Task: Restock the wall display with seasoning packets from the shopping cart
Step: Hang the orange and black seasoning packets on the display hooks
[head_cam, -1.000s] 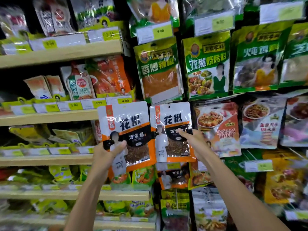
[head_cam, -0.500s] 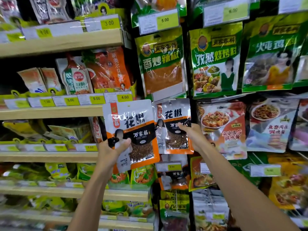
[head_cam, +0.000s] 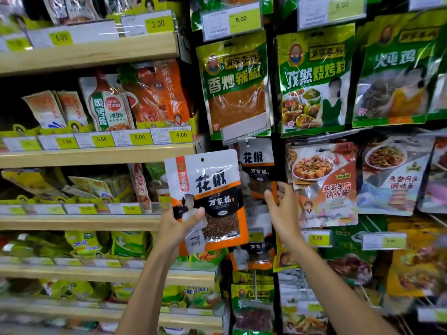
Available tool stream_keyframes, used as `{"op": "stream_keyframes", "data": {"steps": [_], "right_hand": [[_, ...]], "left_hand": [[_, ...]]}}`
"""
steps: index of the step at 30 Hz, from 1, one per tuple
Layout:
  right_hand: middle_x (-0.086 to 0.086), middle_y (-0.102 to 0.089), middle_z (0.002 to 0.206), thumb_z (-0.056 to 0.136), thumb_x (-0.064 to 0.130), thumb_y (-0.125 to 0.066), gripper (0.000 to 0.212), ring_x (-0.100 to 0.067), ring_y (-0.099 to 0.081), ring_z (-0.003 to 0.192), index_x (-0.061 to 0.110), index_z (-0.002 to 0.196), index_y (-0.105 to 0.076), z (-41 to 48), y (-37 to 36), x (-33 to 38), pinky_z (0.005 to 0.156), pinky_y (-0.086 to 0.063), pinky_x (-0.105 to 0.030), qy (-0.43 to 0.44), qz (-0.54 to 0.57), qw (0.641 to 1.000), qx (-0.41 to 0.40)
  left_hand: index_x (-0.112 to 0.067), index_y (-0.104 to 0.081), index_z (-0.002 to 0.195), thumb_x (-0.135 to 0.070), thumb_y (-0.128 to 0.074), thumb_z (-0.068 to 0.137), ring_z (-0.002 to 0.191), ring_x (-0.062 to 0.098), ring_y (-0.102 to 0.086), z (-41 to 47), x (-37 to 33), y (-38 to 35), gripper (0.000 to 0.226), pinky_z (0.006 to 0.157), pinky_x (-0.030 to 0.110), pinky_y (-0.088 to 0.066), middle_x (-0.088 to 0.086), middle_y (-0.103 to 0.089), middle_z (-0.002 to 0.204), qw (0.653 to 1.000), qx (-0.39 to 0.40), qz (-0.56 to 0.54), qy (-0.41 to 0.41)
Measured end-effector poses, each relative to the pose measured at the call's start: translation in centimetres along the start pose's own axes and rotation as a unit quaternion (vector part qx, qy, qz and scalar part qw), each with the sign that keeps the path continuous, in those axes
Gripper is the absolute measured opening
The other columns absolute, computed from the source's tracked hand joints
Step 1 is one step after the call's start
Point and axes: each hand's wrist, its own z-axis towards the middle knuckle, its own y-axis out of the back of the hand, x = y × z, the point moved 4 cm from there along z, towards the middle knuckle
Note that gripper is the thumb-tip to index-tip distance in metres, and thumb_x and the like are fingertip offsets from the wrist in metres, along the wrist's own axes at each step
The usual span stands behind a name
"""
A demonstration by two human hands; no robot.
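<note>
My left hand (head_cam: 180,226) grips the lower left corner of a white, black and orange peppercorn packet (head_cam: 210,189), held upright in front of the wall display. A matching packet (head_cam: 257,163) hangs on a peg just behind it and to the right. My right hand (head_cam: 281,209) pinches that hanging packet's lower right edge, thumb in front. Another of the same packets (head_cam: 254,257) hangs one row lower, partly hidden by the held one. The shopping cart is out of view.
Green seasoning packets (head_cam: 235,88) hang above under yellow price tags (head_cam: 232,22). Red-and-white sauce packets (head_cam: 321,184) hang to the right. Wooden shelves (head_cam: 96,155) with pouches fill the left side, ending beside the held packet.
The held packet has shifted right and now overlaps the hanging one. My right hand stays on the hanging packet's edge, which has swung back. The view has moved closer.
</note>
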Motion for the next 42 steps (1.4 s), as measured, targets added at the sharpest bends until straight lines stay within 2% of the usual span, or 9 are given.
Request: {"op": "stream_keyframes", "data": {"steps": [3, 6, 9, 13, 15, 18, 23, 30, 42], "right_hand": [[0.008, -0.057, 0.121, 0.084, 0.052, -0.057, 0.054, -0.008, -0.054, 0.115, 0.02, 0.128, -0.051, -3.4, -0.7, 0.9, 0.089, -0.045, -0.014, -0.018, 0.114, 0.99, 0.081], [0.008, -0.066, 0.119, 0.075, 0.057, -0.064, 0.054, -0.006, -0.059, 0.114, 0.025, 0.119, -0.063, -4.5, -1.5, 1.8, 0.099, -0.048, -0.031, -0.071, 0.166, 0.967, 0.181], [0.009, -0.074, 0.1, 0.078, 0.041, -0.072, 0.025, -0.004, -0.066, 0.098, 0.025, 0.097, -0.071, -4.2, -0.8, 2.1, 0.093, -0.051, -0.034, -0.051, 0.168, 0.969, 0.172], [0.004, -0.074, 0.1, 0.073, 0.038, -0.073, 0.032, -0.011, -0.067, 0.1, 0.02, 0.098, -0.07, -3.4, 0.4, 1.7, 0.088, -0.052, -0.032, -0.055, 0.206, 0.966, 0.148], [0.005, -0.074, 0.099, 0.072, 0.039, -0.073, 0.032, -0.008, -0.067, 0.098, 0.019, 0.097, -0.07, -2.8, 1.0, 1.4, 0.085, -0.05, -0.028, -0.053, 0.203, 0.968, 0.139], [0.001, -0.074, 0.098, 0.074, 0.037, -0.072, 0.035, -0.011, -0.068, 0.096, 0.013, 0.098, -0.07, -2.0, 1.6, 0.9, 0.085, -0.052, -0.028, -0.044, 0.183, 0.973, 0.133], [0.006, -0.074, 0.098, 0.075, 0.038, -0.072, 0.033, -0.005, -0.068, 0.094, 0.017, 0.099, -0.071, -0.7, 1.5, 1.0, 0.081, -0.05, -0.023, -0.04, 0.17, 0.975, 0.141], [0.01, -0.075, 0.097, 0.082, 0.028, -0.072, 0.017, 0.0, -0.067, 0.093, 0.02, 0.098, -0.071, 1.2, 1.1, 1.5, 0.07, -0.049, -0.012, -0.043, 0.177, 0.974, 0.133], [0.004, -0.073, 0.104, 0.084, 0.025, -0.072, 0.026, -0.012, -0.064, 0.105, 0.014, 0.107, -0.07, 2.7, 0.0, 0.9, 0.097, -0.046, -0.033, -0.079, 0.177, 0.975, 0.109]], "left_hand": [[-0.009, -0.053, 0.071, -0.044, -0.083, 0.061, 0.077, 0.021, -0.061, -0.2, 0.7, -1.7, 0.048, 0.077, 0.038, -0.049, 0.007, -0.058, 0.07, 0.999, 0.034, -0.009, 0.004], [-0.013, -0.054, 0.086, -0.047, -0.082, 0.058, 0.084, 0.018, -0.062, -0.3, 0.8, -3.7, 0.052, 0.078, 0.027, -0.049, 0.003, -0.062, 0.085, 0.998, 0.06, -0.014, 0.015], [-0.02, -0.066, 0.093, -0.048, -0.079, 0.057, 0.091, 0.013, -0.069, -0.5, 0.0, -5.1, 0.047, 0.066, 0.016, -0.053, -0.007, -0.074, 0.088, 0.998, 0.063, -0.011, 0.008], [-0.016, -0.067, 0.091, -0.042, -0.072, 0.079, 0.084, 0.018, -0.062, -0.1, -2.8, -5.4, 0.03, 0.059, 0.025, -0.048, -0.004, -0.067, 0.077, 0.98, 0.034, 0.164, -0.104], [-0.014, -0.065, 0.105, -0.037, -0.063, 0.089, 0.087, 0.018, -0.062, 0.6, -5.2, -4.2, 0.028, 0.072, 0.033, -0.05, -0.001, -0.067, 0.087, 0.941, -0.08, 0.268, -0.191], [-0.004, -0.063, 0.106, -0.019, -0.054, 0.095, 0.092, 0.027, -0.058, 1.6, -9.2, -2.1, 0.02, 0.076, 0.03, -0.043, 0.012, -0.064, 0.098, 0.788, -0.286, 0.403, -0.367], [0.003, -0.062, 0.112, -0.012, -0.049, 0.097, 0.104, 0.04, -0.058, 6.0, -10.4, -1.1, 0.025, 0.091, 0.045, -0.044, 0.024, -0.061, 0.111, 0.674, -0.304, 0.518, -0.431], [-0.002, -0.058, 0.107, -0.017, -0.043, 0.098, 0.107, 0.036, -0.048, 8.9, -7.9, -0.3, 0.023, 0.095, 0.045, -0.036, 0.024, -0.058, 0.113, 0.662, -0.311, 0.498, -0.466], [-0.003, -0.049, 0.11, -0.017, -0.039, 0.097, 0.108, 0.034, -0.042, 9.0, -7.0, -0.2, 0.022, 0.101, 0.045, -0.032, 0.025, -0.057, 0.109, 0.668, -0.308, 0.457, -0.5]]}}
